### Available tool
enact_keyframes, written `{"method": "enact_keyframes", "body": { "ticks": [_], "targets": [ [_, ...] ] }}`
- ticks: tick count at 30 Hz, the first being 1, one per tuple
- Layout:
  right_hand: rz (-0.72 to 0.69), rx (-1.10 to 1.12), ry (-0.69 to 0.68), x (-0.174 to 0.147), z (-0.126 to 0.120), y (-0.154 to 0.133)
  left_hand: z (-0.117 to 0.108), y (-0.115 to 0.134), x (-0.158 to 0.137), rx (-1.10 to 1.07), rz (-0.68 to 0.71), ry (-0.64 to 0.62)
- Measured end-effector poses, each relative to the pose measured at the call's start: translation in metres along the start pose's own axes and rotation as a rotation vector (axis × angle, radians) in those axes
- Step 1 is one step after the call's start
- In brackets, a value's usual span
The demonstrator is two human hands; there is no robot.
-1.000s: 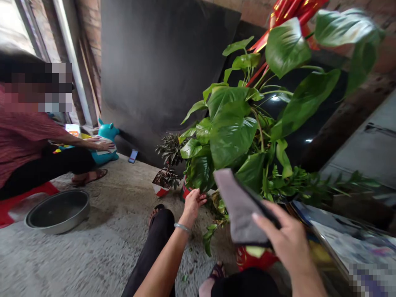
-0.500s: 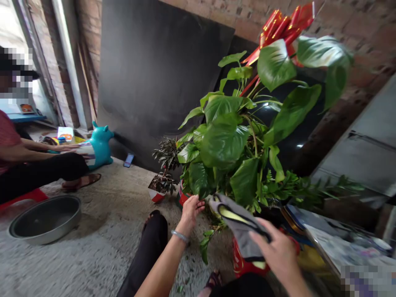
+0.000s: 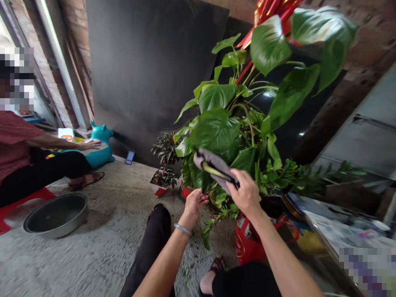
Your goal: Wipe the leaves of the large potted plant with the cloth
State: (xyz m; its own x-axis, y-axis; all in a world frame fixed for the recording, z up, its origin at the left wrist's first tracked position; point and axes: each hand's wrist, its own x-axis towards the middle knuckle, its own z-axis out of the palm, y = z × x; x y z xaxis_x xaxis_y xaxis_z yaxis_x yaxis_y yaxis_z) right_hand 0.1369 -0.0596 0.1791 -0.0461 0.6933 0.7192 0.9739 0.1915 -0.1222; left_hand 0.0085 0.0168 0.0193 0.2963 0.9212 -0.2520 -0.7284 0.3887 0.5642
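Note:
A large potted plant (image 3: 213, 130) with broad green leaves stands in front of me. My right hand (image 3: 246, 192) grips a folded grey cloth (image 3: 213, 163) with a yellow-green inner side and dark edging. The cloth overlaps the plant's lower leaves from my view. Below the cloth, my left hand (image 3: 194, 203), with a bracelet (image 3: 183, 229) at its wrist, has its fingers curled in a pinch at the tip of a low hanging leaf (image 3: 199, 175). The exact contact at the fingertips is small and partly hidden.
A small dark-leaved plant (image 3: 165, 154) stands left of the big one. A red bag (image 3: 247, 243) sits below my right arm. At left are a metal basin (image 3: 55, 216), a seated person (image 3: 18, 144), a teal animal toy (image 3: 102, 144) and a phone (image 3: 130, 157).
My right hand has moved up and left with the cloth, closer to the leaves. My left hand stays by the low leaf. The seated person's arm has shifted along the toy.

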Motion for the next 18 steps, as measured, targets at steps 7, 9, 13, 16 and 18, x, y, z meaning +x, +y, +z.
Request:
{"method": "enact_keyframes", "body": {
  "ticks": [7, 9, 13, 16, 18],
  "targets": [
    [0.083, -0.042, 0.25, -0.039, -0.073, 0.023, -0.002, 0.002, 0.001, 0.001, -0.001, 0.006],
    [0.167, -0.068, 0.418, -0.011, -0.076, 0.027, 0.0, 0.001, -0.001, -0.01, -0.012, -0.002],
    [0.256, 0.062, 0.182, 0.001, -0.017, 0.02, 0.003, -0.001, -0.003, -0.016, 0.009, -0.023],
    [0.346, 0.215, -0.193, -0.04, 0.02, 0.008, 0.0, 0.003, 0.0, 0.003, 0.013, -0.017],
    [0.484, 0.295, -0.257, -0.07, 0.011, 0.01, -0.002, 0.006, 0.003, 0.014, 0.007, 0.001]
  ]
}}
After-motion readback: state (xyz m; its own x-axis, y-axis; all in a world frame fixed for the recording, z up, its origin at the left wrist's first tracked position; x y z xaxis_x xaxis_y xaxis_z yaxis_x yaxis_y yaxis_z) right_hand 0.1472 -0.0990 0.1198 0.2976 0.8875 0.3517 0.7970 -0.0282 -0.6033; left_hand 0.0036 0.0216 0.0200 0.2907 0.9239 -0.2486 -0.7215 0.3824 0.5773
